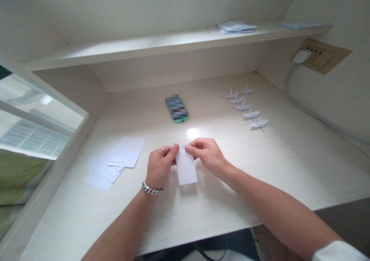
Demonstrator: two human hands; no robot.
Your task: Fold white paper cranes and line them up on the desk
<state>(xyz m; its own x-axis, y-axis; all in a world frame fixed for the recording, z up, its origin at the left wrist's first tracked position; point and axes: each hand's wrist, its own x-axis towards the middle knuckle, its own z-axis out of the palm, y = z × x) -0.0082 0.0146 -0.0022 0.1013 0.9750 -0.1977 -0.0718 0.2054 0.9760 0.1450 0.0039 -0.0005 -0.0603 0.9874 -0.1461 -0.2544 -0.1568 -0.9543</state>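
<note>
Between my two hands is a white sheet of paper [187, 168] in a narrow rectangle, apparently folded, held a little above the desk. My left hand [160, 164] pinches its upper left corner between thumb and fingers; a ring and a chain bracelet show on that side. My right hand [208, 155] pinches the upper right corner in the same way. Both thumbs lie on top, and the fingertips behind the paper are hidden. Loose white paper squares [130, 151] lie overlapping to the left of my left hand. Several folded paper cranes [243, 106] stand in a line at the back right.
A pixelated dark object with a green edge [177, 109] lies behind my hands on the desk [219, 203]. Above, a shelf [138, 49] carries a stack of folded paper [236, 27]. A white plug [302, 56] sits in the wall socket, its cable [312, 114] trailing down the right side.
</note>
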